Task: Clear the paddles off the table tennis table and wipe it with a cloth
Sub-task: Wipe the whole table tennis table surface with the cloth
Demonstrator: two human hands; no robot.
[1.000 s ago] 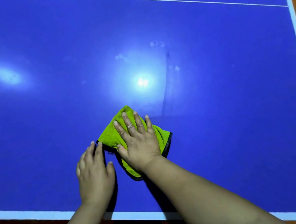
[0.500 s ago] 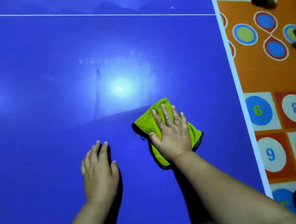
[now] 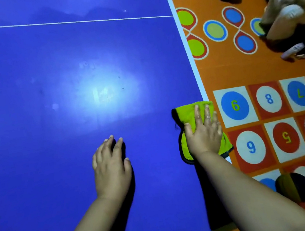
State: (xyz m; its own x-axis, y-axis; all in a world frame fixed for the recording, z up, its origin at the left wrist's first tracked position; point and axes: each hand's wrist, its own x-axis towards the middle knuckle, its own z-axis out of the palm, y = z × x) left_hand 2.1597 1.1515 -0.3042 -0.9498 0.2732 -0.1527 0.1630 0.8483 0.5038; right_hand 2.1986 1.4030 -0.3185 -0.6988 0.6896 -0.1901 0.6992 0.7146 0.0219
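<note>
The blue table tennis table [image 3: 51, 130] fills most of the view, with a white line across its far part and a white border along its right edge. A green cloth [image 3: 186, 115] with a dark hem lies at that right edge, partly overhanging it. My right hand [image 3: 203, 133] presses flat on the cloth with straight fingers. My left hand [image 3: 111, 167] rests flat on the bare table to the left of the cloth. No paddle lies on the visible table surface.
To the right of the table an orange floor mat [image 3: 220, 69] shows numbered circles. A person [image 3: 287, 14] sits on it at the upper right. A dark round object [image 3: 295, 187] lies on the mat near the table's front corner.
My right hand has slid the cloth rightward across the table to its right edge. My left hand has stayed flat on the table. The view has shifted right.
</note>
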